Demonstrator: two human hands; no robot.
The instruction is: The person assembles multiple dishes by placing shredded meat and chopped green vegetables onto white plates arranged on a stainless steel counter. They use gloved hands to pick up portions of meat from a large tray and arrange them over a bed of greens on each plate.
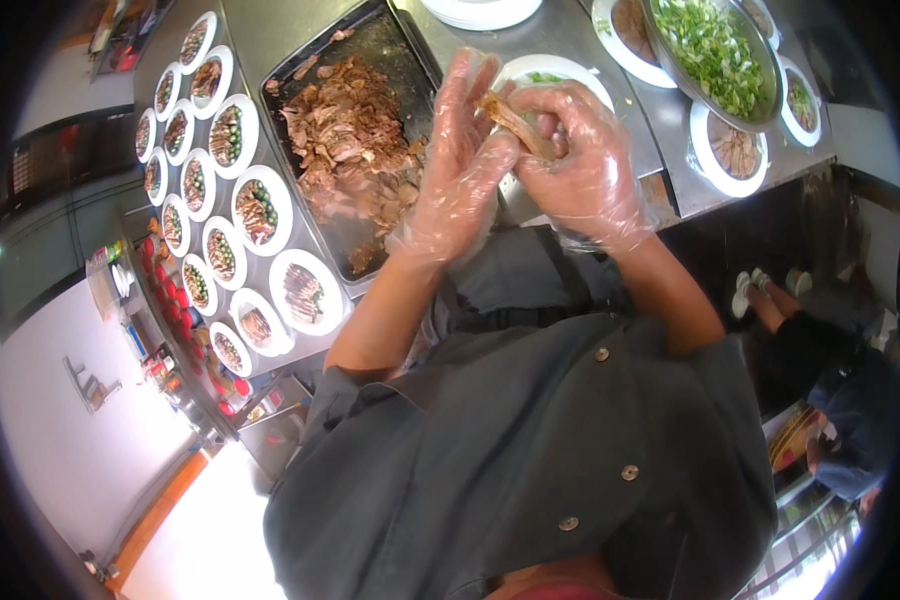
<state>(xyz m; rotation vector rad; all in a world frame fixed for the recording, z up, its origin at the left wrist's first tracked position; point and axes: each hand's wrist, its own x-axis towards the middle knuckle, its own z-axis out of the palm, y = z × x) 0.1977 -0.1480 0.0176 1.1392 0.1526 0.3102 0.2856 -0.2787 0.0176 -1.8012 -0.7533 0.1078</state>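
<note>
Clear plastic gloves cover both my hands, which meet over the table's front edge around a strip of sliced brown meat (518, 126). My right hand (578, 165) is curled about the meat's right end. My left hand (458, 170) has its upper fingers stretched upward, while its thumb and lower fingers close on the strip's left end. Directly behind the hands is a white plate (597, 84) with chopped greens, partly hidden. Beside my left hand lies a black tray (417, 52) heaped with sliced cooked meat (345, 130).
Rows of white plates (332, 290) with meat and green pieces fill the table's left side. A metal bowl of chopped scallions (710, 58) rests over plates of meat at the right. Stacked white plates (482, 12) stand at the back. Another person (835, 390) is at the right.
</note>
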